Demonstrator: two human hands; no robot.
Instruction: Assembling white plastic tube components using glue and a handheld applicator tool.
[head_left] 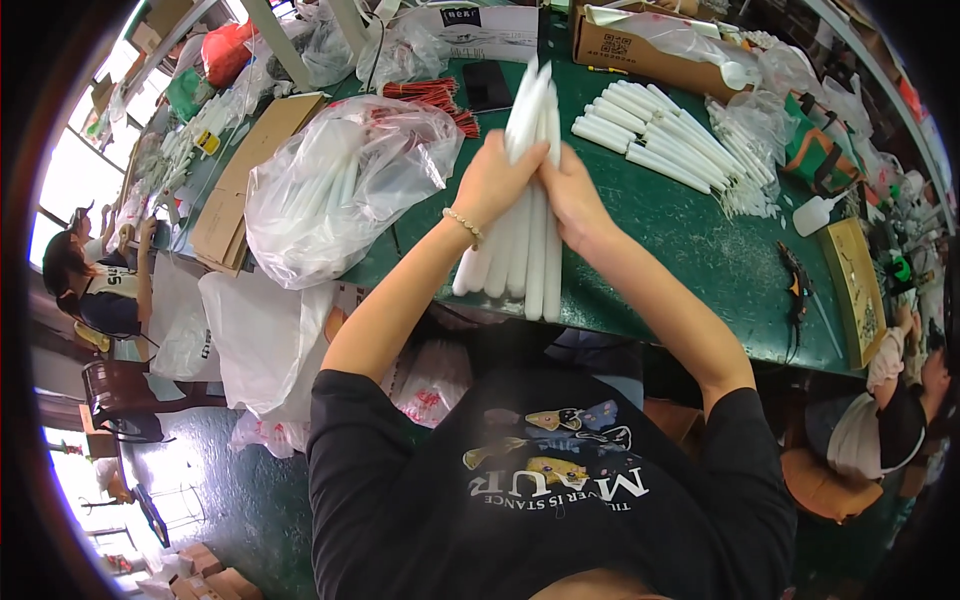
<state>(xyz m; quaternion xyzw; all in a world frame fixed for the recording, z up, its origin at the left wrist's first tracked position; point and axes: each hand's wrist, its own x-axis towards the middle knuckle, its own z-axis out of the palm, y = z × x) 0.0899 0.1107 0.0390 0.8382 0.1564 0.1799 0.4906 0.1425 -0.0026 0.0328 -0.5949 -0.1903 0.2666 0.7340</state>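
The fingers of my left hand (492,182) and right hand (575,198) are closed around a bundle of white rods (512,248), gripping it from both sides; the rods run up past my fingers into a narrow top and spread below them. I can't tell whether their lower ends touch the green tabletop (650,245). Left of my fingers sits a clear plastic bag (400,150) with more rods inside; beyond them lie red wires (425,93) and a black phone (486,86); to their right, a pile of loose white rods (668,140).
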